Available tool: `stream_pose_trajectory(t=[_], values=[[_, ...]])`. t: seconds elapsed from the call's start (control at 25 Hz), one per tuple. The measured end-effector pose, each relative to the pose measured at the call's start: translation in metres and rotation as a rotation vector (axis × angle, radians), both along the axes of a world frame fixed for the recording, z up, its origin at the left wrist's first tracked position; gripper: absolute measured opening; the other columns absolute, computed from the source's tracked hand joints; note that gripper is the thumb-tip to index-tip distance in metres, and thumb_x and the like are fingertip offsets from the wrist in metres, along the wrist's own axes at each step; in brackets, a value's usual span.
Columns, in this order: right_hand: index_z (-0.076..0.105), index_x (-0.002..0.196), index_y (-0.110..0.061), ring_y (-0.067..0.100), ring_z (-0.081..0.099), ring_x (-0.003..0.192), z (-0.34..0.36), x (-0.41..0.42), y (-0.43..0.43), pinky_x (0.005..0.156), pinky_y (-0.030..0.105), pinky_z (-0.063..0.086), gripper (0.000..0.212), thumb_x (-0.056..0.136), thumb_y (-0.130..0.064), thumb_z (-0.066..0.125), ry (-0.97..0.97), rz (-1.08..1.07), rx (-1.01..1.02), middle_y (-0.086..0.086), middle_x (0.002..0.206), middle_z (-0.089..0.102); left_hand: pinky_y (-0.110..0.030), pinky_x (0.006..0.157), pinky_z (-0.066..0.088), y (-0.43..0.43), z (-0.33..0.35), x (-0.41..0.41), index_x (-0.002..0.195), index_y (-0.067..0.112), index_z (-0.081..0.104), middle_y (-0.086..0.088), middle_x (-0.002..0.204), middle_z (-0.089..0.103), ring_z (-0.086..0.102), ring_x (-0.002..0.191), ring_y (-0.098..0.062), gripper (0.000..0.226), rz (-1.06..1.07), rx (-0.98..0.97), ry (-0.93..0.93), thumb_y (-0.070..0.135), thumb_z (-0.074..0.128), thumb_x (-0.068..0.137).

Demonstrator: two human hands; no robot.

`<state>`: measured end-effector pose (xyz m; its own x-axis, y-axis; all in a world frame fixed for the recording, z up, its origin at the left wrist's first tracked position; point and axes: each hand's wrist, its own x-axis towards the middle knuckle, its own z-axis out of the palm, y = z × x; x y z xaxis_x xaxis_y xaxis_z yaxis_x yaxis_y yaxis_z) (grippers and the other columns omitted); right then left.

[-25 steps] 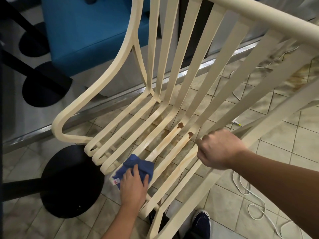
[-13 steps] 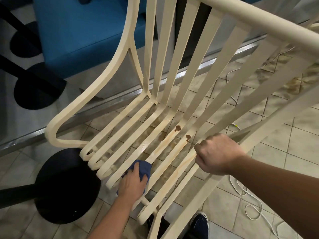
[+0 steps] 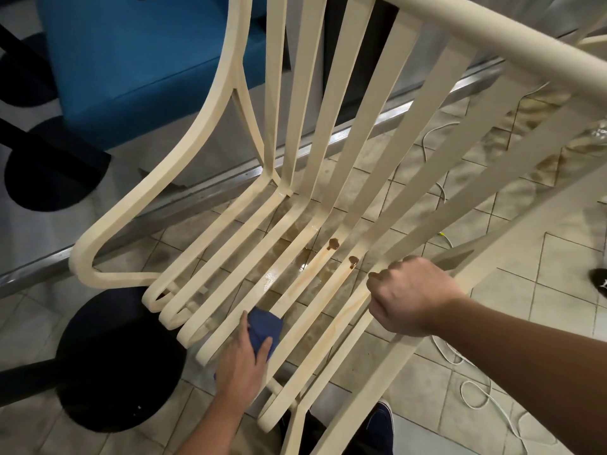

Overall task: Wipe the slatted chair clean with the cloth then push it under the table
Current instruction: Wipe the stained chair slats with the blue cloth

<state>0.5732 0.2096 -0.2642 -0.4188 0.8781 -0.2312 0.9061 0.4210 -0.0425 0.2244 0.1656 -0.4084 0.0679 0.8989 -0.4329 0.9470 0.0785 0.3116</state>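
Above tiles [image 3: 410,405], left hand [image 3: 241,366] holds cloth [image 3: 264,326] against chair [image 3: 492,37].

The cream chair [image 3: 492,31], built of long slats running from the back down into the seat, carries two brown drips [image 3: 333,243] with faint streaks on its middle seat slats, and the bunched dark blue cloth [image 3: 264,325] lies against one streaked slat near the seat's front edge.

Counts: 1 slatted chair [image 3: 492,32]. On it: 1 blue cloth [image 3: 264,326], 2 hands, left hand [image 3: 241,366] and right hand [image 3: 414,297], plus 2 brown blobs [image 3: 333,243]. Left of chair: 3 black round bases [image 3: 118,356], 1 blue seat [image 3: 141,60]. Beneath chair: 1 dark shoe [image 3: 379,425].
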Motion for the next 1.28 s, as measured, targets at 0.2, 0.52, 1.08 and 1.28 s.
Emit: stream_pose_trajectory(t=[0.2, 0.52, 1.08, 1.28], values=[[0.041, 0.060, -0.016, 0.029, 0.050, 0.041, -0.004, 0.001, -0.001, 0.052, 0.035, 0.051, 0.036, 0.087, -0.036, 0.030, -0.005, 0.013, -0.019, 0.003, 0.050, 0.048, -0.039, 0.100, 0.051, -0.026, -0.006, -0.042, 0.145, 0.014, 0.045, -0.005, 0.132, 0.063, 0.060, 0.117, -0.021, 0.077, -0.001, -0.001, 0.043, 0.067, 0.027, 0.092], [0.036, 0.059, -0.017, 0.028, 0.046, 0.039, -0.001, 0.002, 0.000, 0.049, 0.032, 0.048, 0.032, 0.085, -0.034, 0.036, 0.030, 0.012, -0.027, 0.001, 0.047, 0.045, -0.030, 0.085, 0.053, -0.002, 0.001, -0.008, 0.159, 0.030, 0.025, 0.000, 0.119, 0.062, 0.061, 0.100, -0.014, 0.071, -0.228, 0.022, 0.268, 0.064, 0.012, 0.098], [0.039, 0.061, -0.017, 0.029, 0.049, 0.041, -0.002, 0.002, 0.000, 0.049, 0.033, 0.048, 0.032, 0.086, -0.036, 0.036, 0.007, 0.018, -0.054, 0.002, 0.050, 0.048, -0.031, 0.073, 0.052, 0.040, -0.012, 0.057, 0.156, 0.019, 0.019, -0.006, 0.119, 0.061, 0.064, 0.092, -0.019, 0.061, -0.268, -0.020, 0.273, 0.055, 0.023, 0.106], [0.038, 0.058, -0.017, 0.028, 0.047, 0.038, 0.001, 0.001, 0.001, 0.046, 0.030, 0.045, 0.031, 0.084, -0.035, 0.036, -0.001, 0.000, -0.057, 0.001, 0.046, 0.045, -0.039, 0.085, 0.049, 0.081, -0.014, 0.110, 0.155, 0.020, 0.014, -0.012, 0.124, 0.056, 0.061, 0.105, -0.027, 0.058, -0.271, -0.125, 0.158, 0.051, 0.025, 0.108]])
